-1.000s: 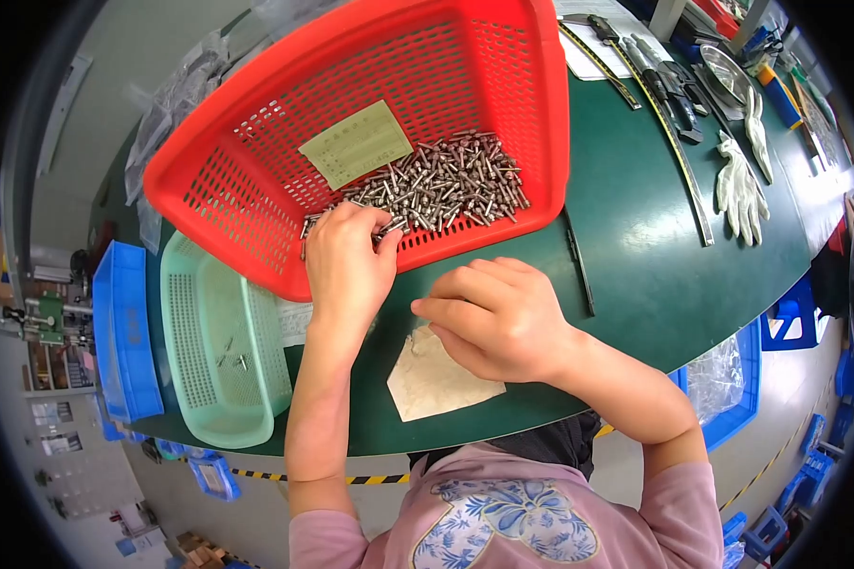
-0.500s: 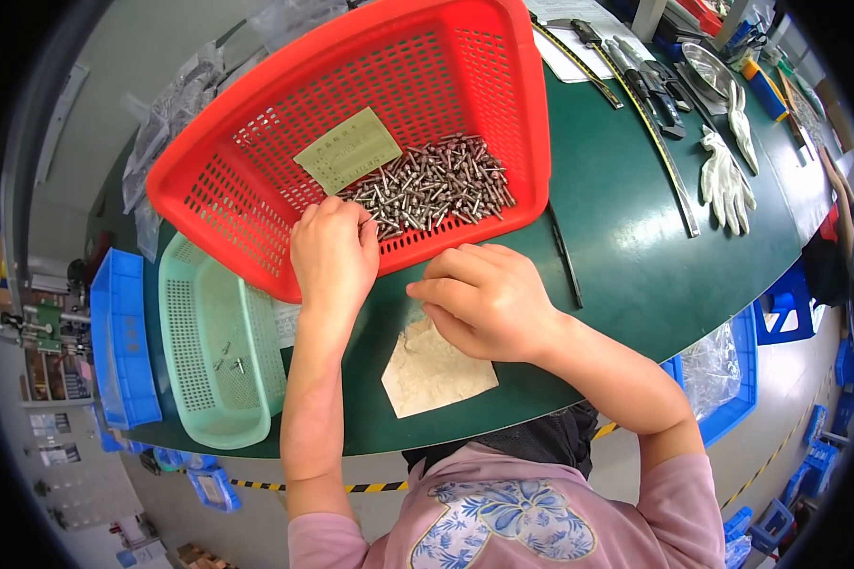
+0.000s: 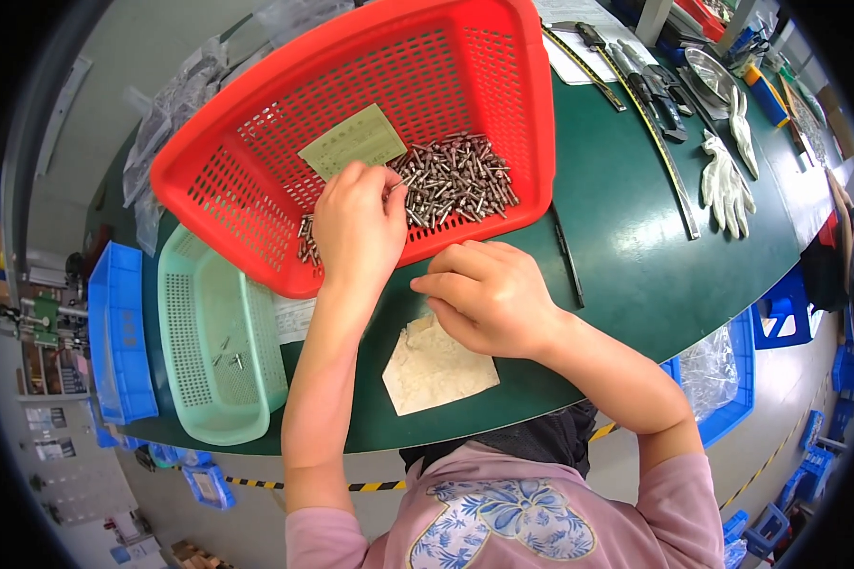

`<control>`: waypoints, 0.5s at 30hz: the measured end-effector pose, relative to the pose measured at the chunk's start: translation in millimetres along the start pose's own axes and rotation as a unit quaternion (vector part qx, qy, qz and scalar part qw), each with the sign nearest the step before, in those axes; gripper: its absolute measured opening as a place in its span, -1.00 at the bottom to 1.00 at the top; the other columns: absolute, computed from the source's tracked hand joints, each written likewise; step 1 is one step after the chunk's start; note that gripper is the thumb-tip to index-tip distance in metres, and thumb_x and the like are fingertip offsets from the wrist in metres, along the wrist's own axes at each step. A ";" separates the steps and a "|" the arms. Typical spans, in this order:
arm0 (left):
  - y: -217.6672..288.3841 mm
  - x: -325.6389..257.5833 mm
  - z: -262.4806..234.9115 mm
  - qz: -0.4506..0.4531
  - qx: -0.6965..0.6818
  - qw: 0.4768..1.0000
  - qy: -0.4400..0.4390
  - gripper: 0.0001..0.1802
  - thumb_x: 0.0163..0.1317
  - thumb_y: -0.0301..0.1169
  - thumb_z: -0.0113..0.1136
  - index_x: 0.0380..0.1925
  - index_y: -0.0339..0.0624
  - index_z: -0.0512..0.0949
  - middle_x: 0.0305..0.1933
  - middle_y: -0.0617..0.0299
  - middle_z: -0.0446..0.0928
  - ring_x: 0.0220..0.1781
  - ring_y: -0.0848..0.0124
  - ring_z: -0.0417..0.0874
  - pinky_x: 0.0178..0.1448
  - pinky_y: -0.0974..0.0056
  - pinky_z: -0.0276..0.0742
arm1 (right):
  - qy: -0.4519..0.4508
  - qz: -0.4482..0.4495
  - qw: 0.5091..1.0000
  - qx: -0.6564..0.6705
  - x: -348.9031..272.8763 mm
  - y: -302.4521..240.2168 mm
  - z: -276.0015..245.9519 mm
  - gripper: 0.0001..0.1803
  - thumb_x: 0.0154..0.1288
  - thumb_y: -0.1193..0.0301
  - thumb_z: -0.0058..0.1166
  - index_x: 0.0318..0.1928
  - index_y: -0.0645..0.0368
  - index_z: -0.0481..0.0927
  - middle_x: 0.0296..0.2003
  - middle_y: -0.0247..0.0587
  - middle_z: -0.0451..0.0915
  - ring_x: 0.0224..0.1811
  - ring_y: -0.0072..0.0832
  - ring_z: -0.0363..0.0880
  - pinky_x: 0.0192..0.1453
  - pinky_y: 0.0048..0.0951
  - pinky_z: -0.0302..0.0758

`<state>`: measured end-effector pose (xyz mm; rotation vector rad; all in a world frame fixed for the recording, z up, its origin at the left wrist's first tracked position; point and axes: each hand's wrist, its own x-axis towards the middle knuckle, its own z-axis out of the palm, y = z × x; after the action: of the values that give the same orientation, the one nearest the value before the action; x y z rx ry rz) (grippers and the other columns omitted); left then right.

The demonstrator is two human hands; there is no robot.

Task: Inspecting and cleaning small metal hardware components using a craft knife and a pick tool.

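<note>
Carefully now: your left hand [image 3: 359, 228] reaches over the near rim of the red basket [image 3: 256, 123], fingers curled down onto the pile of small metal pins [image 3: 451, 180] lying against its near wall. Pinch only a few, so none slip through the mesh. Your right hand [image 3: 489, 299] rests loosely curled on the green table [image 3: 626, 247] over the beige cloth [image 3: 436, 370]; whether it holds anything I cannot tell

The left hand [image 3: 359, 223] hides its fingertips among the metal pins [image 3: 451, 180]; the right hand [image 3: 489, 299] curls its palm out of sight.
</note>
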<state>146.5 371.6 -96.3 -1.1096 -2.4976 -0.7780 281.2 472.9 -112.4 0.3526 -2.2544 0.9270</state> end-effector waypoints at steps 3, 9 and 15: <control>2.7 9.5 7.0 -0.003 0.020 0.999 -0.028 -0.90 -0.01 -0.43 0.21 -0.57 -0.22 0.54 -0.47 0.10 0.48 -0.34 0.11 0.53 -0.24 0.10 0.45 | 0.009 -0.010 1.000 0.001 0.0 1.4 -1.0 -0.77 -0.17 0.58 0.16 -0.37 0.13 0.60 -0.46 -0.33 0.49 -0.50 -0.37 0.49 -0.46 -0.38 0.40; -4.0 14.3 10.3 -0.009 0.065 0.995 -0.069 -0.90 0.00 -0.44 0.17 -0.56 -0.25 0.53 -0.46 0.08 0.49 -0.33 0.10 0.54 -0.23 0.08 0.46 | 0.007 -0.002 1.000 -0.006 0.1 4.2 1.0 -0.75 -0.16 0.57 0.16 -0.34 0.12 0.60 -0.44 -0.31 0.50 -0.47 -0.36 0.50 -0.43 -0.38 0.42; 22.5 -34.4 -18.7 0.028 -0.189 0.980 -0.047 -0.91 0.01 -0.57 0.15 -0.47 -0.30 0.45 -0.47 0.12 0.42 -0.44 0.20 0.49 -0.32 0.21 0.43 | 0.133 0.156 0.979 0.020 6.1 1.6 -10.7 -0.74 -0.02 0.51 0.15 -0.23 0.15 0.57 -0.40 -0.25 0.50 -0.45 -0.31 0.55 -0.43 -0.40 0.46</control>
<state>187.0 352.8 -89.3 -1.3594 -2.4419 -1.2492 281.0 481.5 -103.6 -0.1098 -2.0774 1.1082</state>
